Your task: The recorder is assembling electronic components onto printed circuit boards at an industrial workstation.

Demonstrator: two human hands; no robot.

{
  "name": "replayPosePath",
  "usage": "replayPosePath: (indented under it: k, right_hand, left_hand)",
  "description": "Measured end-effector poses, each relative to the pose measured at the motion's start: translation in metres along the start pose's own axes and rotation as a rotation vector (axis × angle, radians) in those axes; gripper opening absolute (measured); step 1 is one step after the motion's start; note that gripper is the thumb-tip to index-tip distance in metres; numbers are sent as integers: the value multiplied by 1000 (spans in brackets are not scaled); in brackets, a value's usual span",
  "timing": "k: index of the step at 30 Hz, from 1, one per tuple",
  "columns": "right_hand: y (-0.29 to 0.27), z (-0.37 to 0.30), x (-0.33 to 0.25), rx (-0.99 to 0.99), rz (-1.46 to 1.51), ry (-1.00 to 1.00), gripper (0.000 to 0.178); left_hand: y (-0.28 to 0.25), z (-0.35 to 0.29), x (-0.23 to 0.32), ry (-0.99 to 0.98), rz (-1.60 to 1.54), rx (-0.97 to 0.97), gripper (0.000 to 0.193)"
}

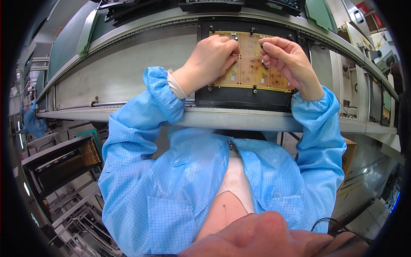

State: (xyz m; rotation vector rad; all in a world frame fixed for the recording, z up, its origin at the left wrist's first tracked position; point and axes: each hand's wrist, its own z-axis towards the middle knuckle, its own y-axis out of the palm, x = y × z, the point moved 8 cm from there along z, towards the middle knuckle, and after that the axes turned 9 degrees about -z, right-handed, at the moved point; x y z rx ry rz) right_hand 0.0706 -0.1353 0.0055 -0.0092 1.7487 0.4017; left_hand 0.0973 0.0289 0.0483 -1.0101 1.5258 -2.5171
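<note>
A yellow-brown circuit board (pixel 248 80) lies in a black carrier frame (pixel 239 97), held around its edge by several small posts. Over the board's left part, my left hand (pixel 209 60) is closed with its fingers curled downward; whatever they grip is hidden. A small black round component (pixel 236 39) shows beside its knuckles. My right hand (pixel 291 62) hovers above the right part of the board, thumb and index finger pinched on a tiny dark component (pixel 262 45). Another dark part shows on the board under the right fingers, partly covered.
The carrier sits on a conveyor with a metal front rail (pixel 239 118) and a chain-lined far rail (pixel 150 26). Black trays of parts (pixel 210 5) stand beyond it. Green panels (pixel 319 15) lean at the back. A dark rack (pixel 62 160) stands at lower left.
</note>
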Motion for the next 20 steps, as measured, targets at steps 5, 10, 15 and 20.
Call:
replayPosePath:
  k: [5, 10, 15, 20]
  right_hand:
    - [0, -9, 6, 35, 105, 124, 34]
    - [3, -20, 6, 37, -20, 169, 32]
    - [7, -20, 1, 66, -322, 91, 25]
    - [8, -21, 3, 100, -531, 136, 27]
  left_hand:
    - [1, -4, -4, -5, -5, 34, 6]
    - [-11, -2, -2, 31, -81, 142, 7]
    - [-14, -5, -10, 4, -149, 159, 7]
    - [-7, -9, -3, 5, -253, 124, 9]
